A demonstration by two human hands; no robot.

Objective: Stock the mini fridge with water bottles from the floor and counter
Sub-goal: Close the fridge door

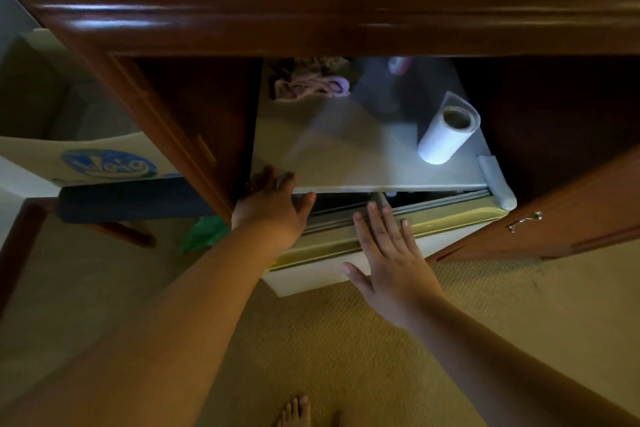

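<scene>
Filling the upper half of the view, the dark red-brown wooden cabinet [311,10] houses the white mini fridge [346,149] in its open bay, with a wooden cabinet door [554,225] swung out at about four o'clock. The fridge's white door [346,250] stands slightly ajar, a dark gap showing along its top edge. On the fridge's flat top a white paper-towel roll [446,135] lies at two o'clock and a crumpled lilac cloth [308,85] at twelve. No water bottles show anywhere in view — they may be out of frame or inside.

Judged from here, the risks are pinched fingers, since the left hand sits right at the gap, and a jolt that sets the loose roll rolling off the top if the door is pushed hard.

The left hand [273,204] reaches to the fridge's front left corner, fingers over the top edge; whether they truly hook it cannot be told. The right hand [391,260] lies flat, fingers spread and straight, on the door's upper rim — gripping nothing.
</scene>
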